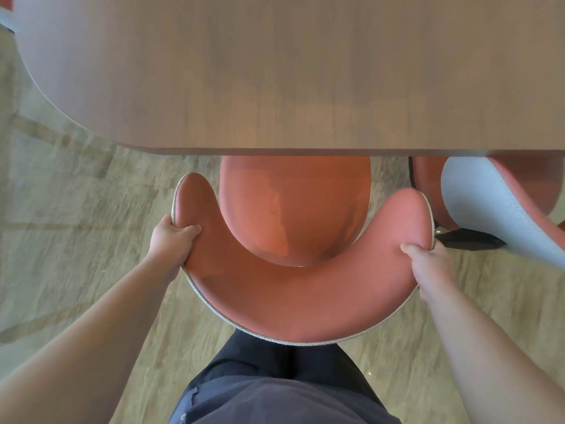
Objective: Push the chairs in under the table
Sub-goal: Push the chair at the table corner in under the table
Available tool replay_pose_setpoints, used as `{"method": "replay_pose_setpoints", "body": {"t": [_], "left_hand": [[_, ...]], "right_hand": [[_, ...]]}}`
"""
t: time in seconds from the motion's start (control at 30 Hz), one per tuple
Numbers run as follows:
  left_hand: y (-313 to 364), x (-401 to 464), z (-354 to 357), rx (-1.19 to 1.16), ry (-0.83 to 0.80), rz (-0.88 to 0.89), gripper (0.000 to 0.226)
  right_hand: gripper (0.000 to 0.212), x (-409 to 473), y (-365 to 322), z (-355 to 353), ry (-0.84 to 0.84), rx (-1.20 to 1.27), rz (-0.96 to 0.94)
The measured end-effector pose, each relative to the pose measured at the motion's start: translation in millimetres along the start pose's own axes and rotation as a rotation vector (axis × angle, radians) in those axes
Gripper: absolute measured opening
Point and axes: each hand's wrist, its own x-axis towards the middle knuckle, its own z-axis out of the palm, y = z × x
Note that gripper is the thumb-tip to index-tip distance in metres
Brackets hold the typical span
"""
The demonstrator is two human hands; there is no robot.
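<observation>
A terracotta chair [302,295] with a curved, wrap-around backrest and a round seat stands right in front of me. The front of its seat is hidden under the edge of the wooden table [290,71]. My left hand [172,240] grips the left arm of the backrest, fingers curled over its inner face. My right hand [428,264] grips the right arm the same way. Both hands are closed on the padded rim.
A second chair [501,209], terracotta inside with a pale grey outer shell, stands to the right, partly under the table, its dark leg on the floor. The table's rounded corner is at the left. A pale patterned floor [76,209] surrounds everything.
</observation>
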Motion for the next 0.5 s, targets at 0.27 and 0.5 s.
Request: {"method": "replay_pose_setpoints", "body": {"t": [0.27, 0.5], "left_hand": [[29.6, 32.7, 17.4, -0.022, -0.008, 0.017, 0.017], [33.8, 57.1, 33.5, -0.050, -0.002, -0.009, 0.017]], "right_hand": [[0.040, 36.3, -26.8, 20.1, -0.026, 0.007, -0.002], [0.028, 68.6, -48.7, 31.9, -0.039, -0.031, -0.043]]}}
